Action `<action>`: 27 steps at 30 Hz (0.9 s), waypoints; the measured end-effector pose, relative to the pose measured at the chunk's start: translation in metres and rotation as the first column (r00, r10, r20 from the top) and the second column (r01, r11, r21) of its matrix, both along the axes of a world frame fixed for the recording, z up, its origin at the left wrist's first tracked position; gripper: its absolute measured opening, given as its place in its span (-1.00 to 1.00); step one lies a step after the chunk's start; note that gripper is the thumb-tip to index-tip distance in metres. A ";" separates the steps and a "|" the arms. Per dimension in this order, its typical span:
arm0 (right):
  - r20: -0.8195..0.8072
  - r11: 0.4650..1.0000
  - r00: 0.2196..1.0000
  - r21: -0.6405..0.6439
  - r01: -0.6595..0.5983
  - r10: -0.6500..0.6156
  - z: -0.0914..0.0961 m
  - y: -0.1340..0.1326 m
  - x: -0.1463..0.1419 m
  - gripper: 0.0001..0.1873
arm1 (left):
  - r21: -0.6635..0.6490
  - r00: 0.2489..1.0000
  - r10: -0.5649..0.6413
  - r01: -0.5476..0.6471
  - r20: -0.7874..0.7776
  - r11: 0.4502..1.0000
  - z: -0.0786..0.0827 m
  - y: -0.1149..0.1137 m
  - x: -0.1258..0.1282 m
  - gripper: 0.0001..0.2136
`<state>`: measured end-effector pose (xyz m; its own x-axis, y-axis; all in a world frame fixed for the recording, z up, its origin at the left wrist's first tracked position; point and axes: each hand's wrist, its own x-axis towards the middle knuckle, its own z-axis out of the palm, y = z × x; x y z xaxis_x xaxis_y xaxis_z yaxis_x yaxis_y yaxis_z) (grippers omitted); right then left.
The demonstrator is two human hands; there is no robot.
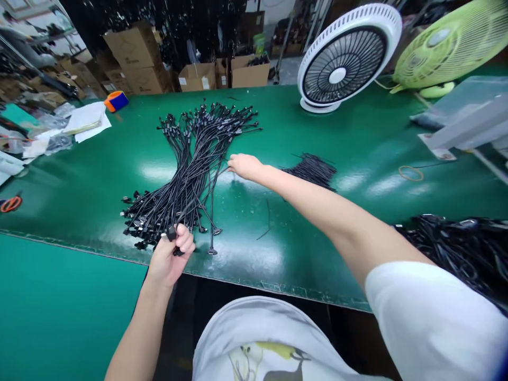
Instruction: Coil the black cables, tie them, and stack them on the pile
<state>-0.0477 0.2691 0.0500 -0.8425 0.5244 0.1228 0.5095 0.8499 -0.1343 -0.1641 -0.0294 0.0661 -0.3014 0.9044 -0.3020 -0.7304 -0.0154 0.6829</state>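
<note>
My left hand (174,253) is closed around the black connector end of a cable (171,233), near the table's front edge. Farther up, my right hand (243,165) pinches a dark cable beside the right side of a big pile of black cables (194,169). That cable seems to run down toward my left hand across the pile, though its path is partly lost among the others. Connectors cluster at both ends of the pile. A couple of cable ends (212,251) stick out on the bare green tabletop, to the right of my left hand.
A bundle of thin black ties or wires (311,170) lies behind my right forearm, and a single thin strand (269,222) lies nearer. More black cables (464,254) are heaped at right. A white fan (337,75) and a green fan (440,37) stand at the back.
</note>
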 end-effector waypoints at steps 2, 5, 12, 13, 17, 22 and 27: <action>-0.034 0.999 0.999 0.007 0.042 -0.042 0.002 0.016 0.002 -0.86 | -0.017 0.999 -0.018 0.019 0.036 1.000 0.005 0.002 0.003 -0.88; -0.284 0.986 0.953 0.098 0.137 -0.105 0.028 0.019 0.003 -0.62 | -0.005 0.982 0.008 -0.007 0.188 1.000 0.007 0.003 0.003 -0.92; -0.449 0.955 0.893 0.273 0.114 0.022 0.115 0.019 0.010 -0.66 | -0.068 0.970 -0.014 0.032 0.243 0.997 0.008 -0.004 0.012 -0.83; -0.437 0.943 0.899 0.305 0.135 0.013 0.119 0.024 0.014 -0.60 | -0.050 0.968 -0.047 0.061 0.245 0.997 0.009 -0.009 0.012 -0.82; -0.348 0.966 0.937 0.243 0.086 0.004 0.110 0.022 0.029 -0.50 | 0.011 0.955 -0.127 0.129 0.269 0.992 0.009 -0.028 0.001 -0.84; -0.433 0.962 0.866 0.016 -0.271 0.251 0.105 -0.042 0.034 -0.57 | 0.035 0.972 0.122 -0.132 0.203 0.991 0.008 -0.032 0.005 -0.86; -0.633 0.981 0.756 0.183 -0.062 0.165 0.141 -0.050 0.053 -0.50 | 0.119 0.988 -0.053 0.036 0.142 0.992 0.003 -0.046 0.024 -0.69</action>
